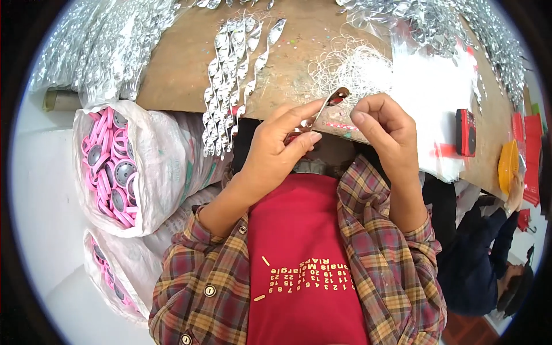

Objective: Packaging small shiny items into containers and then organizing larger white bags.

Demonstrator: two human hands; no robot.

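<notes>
My left hand (pixel 276 141) pinches a shiny twisted strip (pixel 329 104) between thumb and fingers at the table's front edge. The strip curls up from the fingertips and looks dark and reflective. Just right of it, my right hand (pixel 392 129) is closed, thumb tip against bent fingers; anything between them is too small to make out. Several silver spiral strips (pixel 227 80) lie left of my hands, their lower ends hanging over the edge. Beyond my hands is a loose tangle of thin white strings (pixel 351 63).
Silver foil bundles in clear plastic (pixel 115 46) lie far left. At right are clear-white plastic bags (pixel 431 103) and a red radio-like box (pixel 466 132). White sacks (pixel 167 155) of pink-and-grey round parts (pixel 118 172) stand left. A co-worker's hand (pixel 515 192) touches a yellow piece (pixel 508 164).
</notes>
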